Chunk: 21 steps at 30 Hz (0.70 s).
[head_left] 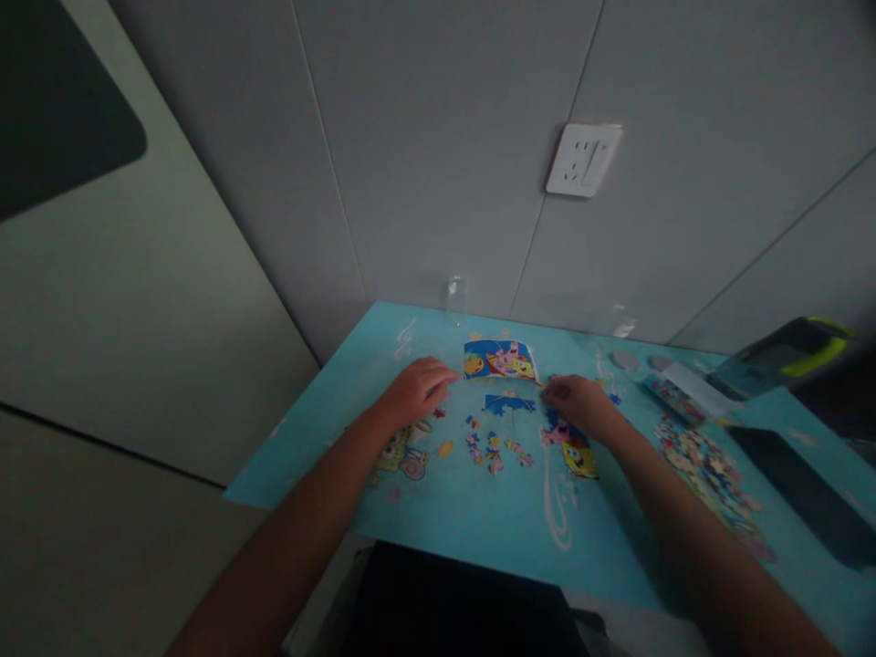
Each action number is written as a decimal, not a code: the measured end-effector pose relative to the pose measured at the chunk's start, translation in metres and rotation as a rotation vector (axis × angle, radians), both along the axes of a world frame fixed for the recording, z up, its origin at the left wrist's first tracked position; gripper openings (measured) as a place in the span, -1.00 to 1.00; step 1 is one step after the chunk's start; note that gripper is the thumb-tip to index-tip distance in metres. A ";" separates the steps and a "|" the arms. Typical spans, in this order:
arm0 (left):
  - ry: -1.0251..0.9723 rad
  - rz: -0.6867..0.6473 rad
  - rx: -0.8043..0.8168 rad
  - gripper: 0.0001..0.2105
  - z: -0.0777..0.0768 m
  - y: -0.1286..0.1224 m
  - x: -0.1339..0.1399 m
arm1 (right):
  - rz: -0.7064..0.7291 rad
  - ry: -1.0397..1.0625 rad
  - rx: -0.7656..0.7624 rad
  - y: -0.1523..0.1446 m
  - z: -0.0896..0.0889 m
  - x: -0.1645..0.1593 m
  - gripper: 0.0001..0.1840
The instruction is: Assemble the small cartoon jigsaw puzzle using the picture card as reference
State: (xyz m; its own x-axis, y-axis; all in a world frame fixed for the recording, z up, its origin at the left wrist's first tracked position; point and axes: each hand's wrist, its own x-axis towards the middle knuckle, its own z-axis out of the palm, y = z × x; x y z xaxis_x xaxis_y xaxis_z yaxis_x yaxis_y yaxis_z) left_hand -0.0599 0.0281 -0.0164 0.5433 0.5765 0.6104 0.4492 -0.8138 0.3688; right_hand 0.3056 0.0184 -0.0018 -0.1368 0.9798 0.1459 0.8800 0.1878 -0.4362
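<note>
A joined jigsaw puzzle section (499,359) with blue and yellow cartoon figures lies across the middle of the table, slightly bowed. My left hand (421,392) has its fingertips closed at the section's lower left corner. At the lower right corner, my right hand (578,403) pinches with thumb and fingers; its grip is dim and small. Just below is a smaller blue puzzle strip (510,403), with several loose puzzle pieces (494,452) nearer me. Another joined section (580,458) with a yellow figure lies partly hidden under my right hand.
A heap of puzzle pieces (704,465) lies at right beside a dark flat panel (808,493). Behind them are a small box (674,400) and a clear case with a lime edge (780,356). A transparent cup (456,299) stands by the wall on the blue table (438,511).
</note>
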 end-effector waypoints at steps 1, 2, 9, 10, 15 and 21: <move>-0.002 -0.004 0.003 -0.73 0.001 -0.001 0.000 | -0.004 0.023 0.006 -0.001 0.000 0.000 -0.87; -0.003 -0.008 0.006 -0.74 0.001 -0.002 0.001 | -0.018 0.050 0.021 -0.003 0.000 -0.001 -0.85; -0.023 0.022 0.010 -0.75 0.002 -0.005 -0.001 | -0.123 0.265 0.177 -0.037 0.006 -0.014 -0.59; -0.025 0.032 0.010 -0.75 0.002 -0.006 -0.002 | -0.108 0.306 0.185 -0.041 0.008 -0.018 -0.58; -0.041 0.075 0.002 -0.74 -0.001 0.001 0.006 | -0.076 0.598 0.107 -0.057 0.016 -0.041 -0.54; 0.019 -0.025 0.031 -0.70 0.019 0.013 0.049 | -0.162 0.890 -0.058 -0.064 0.022 -0.051 -0.48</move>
State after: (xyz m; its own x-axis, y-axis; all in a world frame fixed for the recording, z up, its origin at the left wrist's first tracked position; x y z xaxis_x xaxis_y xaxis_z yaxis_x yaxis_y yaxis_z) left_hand -0.0111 0.0408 0.0023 0.5691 0.5435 0.6171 0.4356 -0.8358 0.3344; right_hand 0.2545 -0.0456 0.0204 0.1434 0.9863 0.0814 0.2263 0.0474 -0.9729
